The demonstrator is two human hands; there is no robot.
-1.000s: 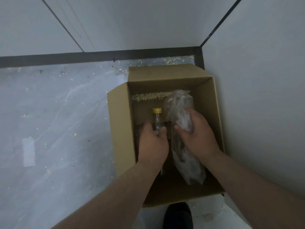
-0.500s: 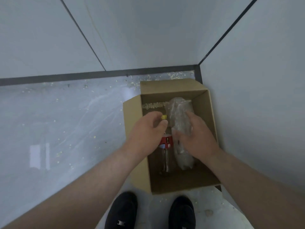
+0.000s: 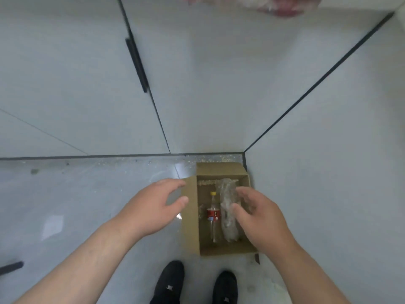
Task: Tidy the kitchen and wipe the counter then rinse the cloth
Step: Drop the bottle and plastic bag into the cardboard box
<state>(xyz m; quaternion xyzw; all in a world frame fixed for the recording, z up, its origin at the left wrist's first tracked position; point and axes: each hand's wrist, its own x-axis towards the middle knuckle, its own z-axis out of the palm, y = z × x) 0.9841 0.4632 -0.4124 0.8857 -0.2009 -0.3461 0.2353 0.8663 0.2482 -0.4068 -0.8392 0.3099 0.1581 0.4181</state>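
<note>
An open cardboard box (image 3: 191, 218) stands on the floor in the corner of two pale walls. Inside lie a clear bottle (image 3: 213, 216) with a yellow cap and red label, and to its right a crumpled clear plastic bag (image 3: 228, 207). My left hand (image 3: 153, 210) hovers above the floor just left of the box, fingers loosely spread, holding nothing. My right hand (image 3: 260, 218) hangs over the box's right side, fingers relaxed and empty, partly hiding the box's right wall.
Pale cabinet doors with a dark vertical handle (image 3: 137, 64) rise behind the box. Crumbs speckle the grey floor (image 3: 87, 194) along the dark plinth. My black shoes (image 3: 169, 284) stand just in front of the box. A blurred reddish thing (image 3: 282, 7) shows at the top edge.
Both hands let go of the bottle and the bag and lifted out of the box. The view pulled back and up, so the box looks smaller.
</note>
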